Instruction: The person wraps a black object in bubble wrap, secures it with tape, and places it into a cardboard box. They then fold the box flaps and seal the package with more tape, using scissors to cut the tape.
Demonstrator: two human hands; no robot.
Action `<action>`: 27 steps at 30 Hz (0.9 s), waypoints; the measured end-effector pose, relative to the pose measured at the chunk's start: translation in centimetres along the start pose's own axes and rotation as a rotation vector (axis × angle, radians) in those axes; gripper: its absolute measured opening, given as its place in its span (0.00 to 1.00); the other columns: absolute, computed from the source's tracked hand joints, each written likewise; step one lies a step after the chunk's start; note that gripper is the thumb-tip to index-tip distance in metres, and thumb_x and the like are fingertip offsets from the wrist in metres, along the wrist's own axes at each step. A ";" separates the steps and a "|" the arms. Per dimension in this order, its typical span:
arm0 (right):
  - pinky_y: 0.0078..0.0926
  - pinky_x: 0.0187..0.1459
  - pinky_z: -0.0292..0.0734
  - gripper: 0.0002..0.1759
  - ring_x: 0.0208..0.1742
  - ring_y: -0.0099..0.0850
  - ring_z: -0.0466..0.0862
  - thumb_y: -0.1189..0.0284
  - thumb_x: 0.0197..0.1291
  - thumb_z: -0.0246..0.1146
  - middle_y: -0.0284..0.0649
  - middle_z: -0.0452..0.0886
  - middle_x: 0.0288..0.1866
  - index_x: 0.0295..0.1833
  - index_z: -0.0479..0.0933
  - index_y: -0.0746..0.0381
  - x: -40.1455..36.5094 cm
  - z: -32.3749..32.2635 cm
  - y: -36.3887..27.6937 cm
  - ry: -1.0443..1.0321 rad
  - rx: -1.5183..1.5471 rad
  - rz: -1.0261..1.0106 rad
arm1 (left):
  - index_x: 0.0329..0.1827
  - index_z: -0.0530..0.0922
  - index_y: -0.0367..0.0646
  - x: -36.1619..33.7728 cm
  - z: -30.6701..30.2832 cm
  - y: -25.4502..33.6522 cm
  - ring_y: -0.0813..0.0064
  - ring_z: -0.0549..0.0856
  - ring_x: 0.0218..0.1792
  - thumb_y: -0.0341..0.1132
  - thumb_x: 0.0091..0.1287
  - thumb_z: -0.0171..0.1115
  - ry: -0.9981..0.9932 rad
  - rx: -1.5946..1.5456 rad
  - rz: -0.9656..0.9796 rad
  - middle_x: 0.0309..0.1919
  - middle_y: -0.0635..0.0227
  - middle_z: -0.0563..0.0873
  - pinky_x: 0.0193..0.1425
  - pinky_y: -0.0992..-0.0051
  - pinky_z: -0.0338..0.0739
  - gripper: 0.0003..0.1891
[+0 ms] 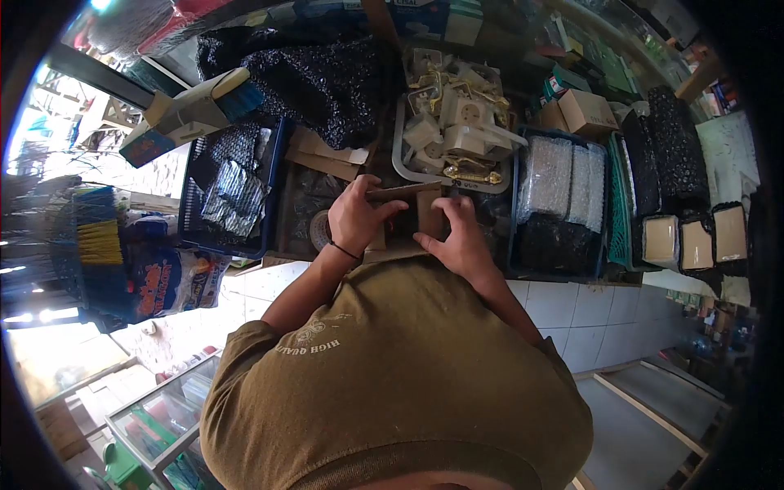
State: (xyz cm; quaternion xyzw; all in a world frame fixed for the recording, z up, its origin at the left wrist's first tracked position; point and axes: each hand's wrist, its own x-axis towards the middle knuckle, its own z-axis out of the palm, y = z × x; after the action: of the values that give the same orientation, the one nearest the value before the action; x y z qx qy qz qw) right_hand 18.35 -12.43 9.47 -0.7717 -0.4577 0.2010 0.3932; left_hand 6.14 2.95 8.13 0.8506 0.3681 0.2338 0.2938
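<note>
Close to my chest stands a small brown cardboard box, its flaps raised and a dark inside partly showing. My left hand grips the box at its left and far side, with the thumb reaching over the opening. On the opposite side, my right hand pinches the right flap between thumb and fingers. A roll of tape lies beside my left hand, partly covered by it. My forearms and shirt hide the near side of the box.
Beyond the box, a white basket holds socket plates and gold-coloured handles. A blue basket with bubble-wrapped packs stands right. Another blue basket with wrapped packets stands left, near black bubble wrap and flat cardboard.
</note>
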 end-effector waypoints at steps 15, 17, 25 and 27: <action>0.41 0.56 0.69 0.24 0.57 0.53 0.70 0.69 0.48 0.69 0.53 0.66 0.55 0.51 0.70 0.62 -0.5 0.8 1.7 -0.024 0.004 -0.031 | 0.34 0.80 0.48 -0.3 -0.4 -0.8 0.65 0.84 0.34 0.46 0.44 0.74 -0.007 0.022 0.024 0.34 0.70 0.84 0.35 0.68 0.78 0.18; 0.40 0.57 0.69 0.22 0.57 0.52 0.70 0.69 0.48 0.68 0.54 0.66 0.55 0.49 0.71 0.63 -0.4 0.9 1.7 -0.011 -0.016 -0.080 | 0.34 0.80 0.49 -0.4 -0.7 -0.9 0.64 0.84 0.34 0.44 0.46 0.73 -0.022 0.032 0.031 0.33 0.70 0.84 0.35 0.68 0.78 0.16; 0.37 0.61 0.66 0.21 0.60 0.48 0.70 0.66 0.50 0.67 0.51 0.68 0.58 0.49 0.74 0.65 -0.3 1.0 2.1 -0.043 0.016 -0.005 | 0.40 0.82 0.51 -1.3 -0.7 -2.1 0.63 0.84 0.36 0.36 0.52 0.66 -0.071 0.026 0.103 0.34 0.68 0.84 0.38 0.68 0.78 0.11; 0.36 0.61 0.66 0.21 0.60 0.48 0.70 0.65 0.52 0.67 0.51 0.69 0.57 0.49 0.75 0.65 -0.3 1.0 2.3 -0.044 0.019 0.000 | 0.40 0.83 0.52 -1.4 -0.8 -2.3 0.63 0.84 0.36 0.35 0.52 0.65 -0.067 0.042 0.119 0.35 0.68 0.84 0.39 0.68 0.79 0.11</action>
State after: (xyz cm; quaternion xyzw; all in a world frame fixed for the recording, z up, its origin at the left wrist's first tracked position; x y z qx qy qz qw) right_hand 18.83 -12.87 7.02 -0.7633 -0.4642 0.2221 0.3905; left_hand 3.68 3.39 6.87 0.8842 0.3118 0.2146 0.2737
